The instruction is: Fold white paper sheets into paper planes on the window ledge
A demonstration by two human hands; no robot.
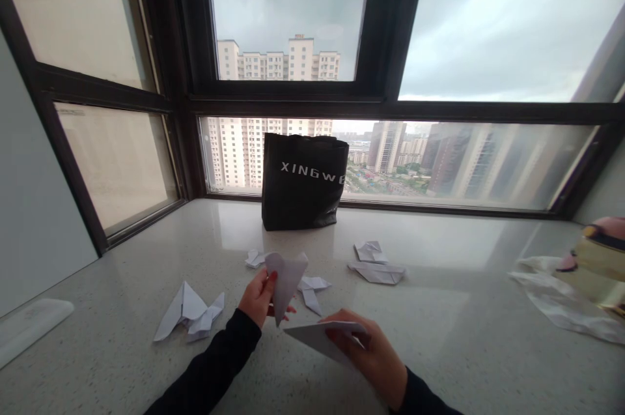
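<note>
Head view: left hand (258, 298) pinches a folded paper (287, 277) by its edge between thumb and fingers, up off the counter (439, 337). Right hand (375, 355) has its fingers pressed around a flat sheet (312, 335), just in front of me. The pinch looks light, so I'd guess the fold could slip or spring open. The counter is glossy speckled stone, with more folded bits (189, 317) lying about. Black bag (303, 180) by the big window (488, 24), grey sky outside.
</note>
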